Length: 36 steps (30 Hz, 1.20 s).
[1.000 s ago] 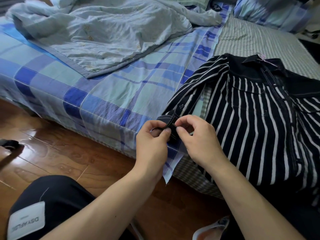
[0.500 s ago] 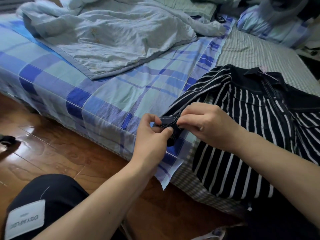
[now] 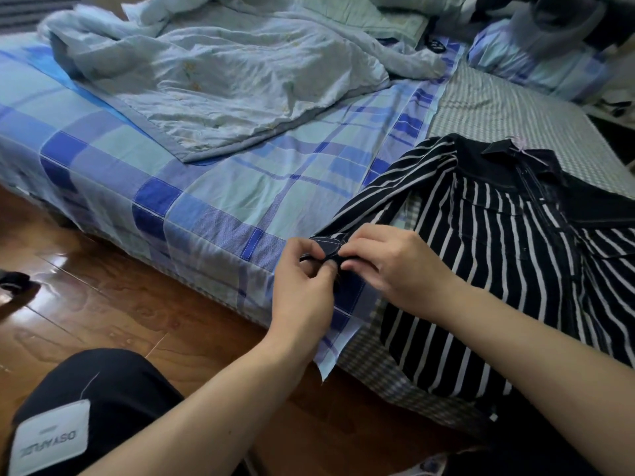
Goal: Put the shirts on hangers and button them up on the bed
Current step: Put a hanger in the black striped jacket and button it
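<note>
Now both hands work at the cuff of the black shirt with white stripes (image 3: 508, 255), which lies flat on the bed with the blue checked sheet (image 3: 213, 187), near its edge. The left hand (image 3: 305, 286) pinches the dark cuff (image 3: 328, 247) between thumb and curled fingers, and the right hand (image 3: 388, 266) pinches the same cuff from the other side, so the two grips almost touch. Compared with a second ago, the hands stay on the same spot of the sleeve, but the right hand has turned over the cuff and now covers it more; the cuff looks folded tighter between the fingers. I cannot see the button itself, it is hidden under the fingertips. I think the cuff button is being pushed through its hole and is not yet surely closed. Beyond the grip, up the sleeve, the collar holds a pale hanger hook (image 3: 520, 146), and the front seems already closed. Far behind the hands lies the crumpled light blue quilt (image 3: 220, 80).
</note>
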{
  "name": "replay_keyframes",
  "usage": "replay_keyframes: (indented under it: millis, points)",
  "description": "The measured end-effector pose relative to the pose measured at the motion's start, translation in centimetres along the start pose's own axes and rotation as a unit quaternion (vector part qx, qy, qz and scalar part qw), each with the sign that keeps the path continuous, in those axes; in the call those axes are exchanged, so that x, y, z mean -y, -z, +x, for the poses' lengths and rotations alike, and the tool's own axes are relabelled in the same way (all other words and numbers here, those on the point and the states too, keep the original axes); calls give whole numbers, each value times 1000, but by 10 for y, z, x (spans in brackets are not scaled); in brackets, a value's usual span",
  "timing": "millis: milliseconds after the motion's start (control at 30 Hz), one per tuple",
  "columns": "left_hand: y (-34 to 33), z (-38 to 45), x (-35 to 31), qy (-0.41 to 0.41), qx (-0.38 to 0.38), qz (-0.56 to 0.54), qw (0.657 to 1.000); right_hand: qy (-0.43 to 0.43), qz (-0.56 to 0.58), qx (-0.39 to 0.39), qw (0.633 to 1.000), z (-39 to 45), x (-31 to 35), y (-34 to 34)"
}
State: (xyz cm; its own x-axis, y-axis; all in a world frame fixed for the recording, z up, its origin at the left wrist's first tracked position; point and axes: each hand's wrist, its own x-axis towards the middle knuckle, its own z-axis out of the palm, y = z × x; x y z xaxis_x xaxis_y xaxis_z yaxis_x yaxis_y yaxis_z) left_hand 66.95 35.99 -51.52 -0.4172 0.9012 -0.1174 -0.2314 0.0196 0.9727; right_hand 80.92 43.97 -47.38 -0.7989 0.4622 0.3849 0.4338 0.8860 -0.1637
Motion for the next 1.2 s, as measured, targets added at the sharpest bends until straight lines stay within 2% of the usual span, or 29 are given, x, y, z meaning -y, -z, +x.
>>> replay_keyframes:
  millis: [100, 167, 333, 633, 767, 900, 967, 1033, 1100, 1133, 1167, 1200]
  points:
    - [0, 2, 0, 19, -2, -36, 999, -124, 139, -48, 981, -1, -2, 2]
    - [-1, 2, 0, 39, -1, -49, 998, -162, 169, -43, 971, -3, -2, 2]
    - [0, 6, -1, 79, 3, -81, 994, -168, 167, -40, 971, -6, 0, -3]
    - [5, 11, -3, 51, 13, -24, 998, -194, 176, -51, 964, -3, 3, -3]
    - [3, 13, -2, 31, 22, -8, 999, -166, 148, -33, 974, -3, 1, 2]
    - [1, 15, -3, 28, 16, 0, 999, -59, 35, 7, 998, 1, -1, 8]
    - [0, 16, -3, 16, 16, 5, 1000, -53, 3, 26, 998, 5, -1, 9]
    - [1, 17, -3, 0, 18, 8, 1000, -121, 35, 28, 992, 9, 4, 9]
    - [2, 17, -2, -16, 23, 15, 999, -230, 96, 40, 968, 13, 8, 11]
    - [3, 16, -1, -23, 28, 22, 999, -291, 147, 53, 944, 16, 9, 13]
    - [3, 16, 0, -28, 31, 32, 999, -356, 222, 69, 905, 19, 9, 15]
    - [3, 15, 3, -33, 32, 44, 998, -419, 303, 86, 851, 21, 8, 16]
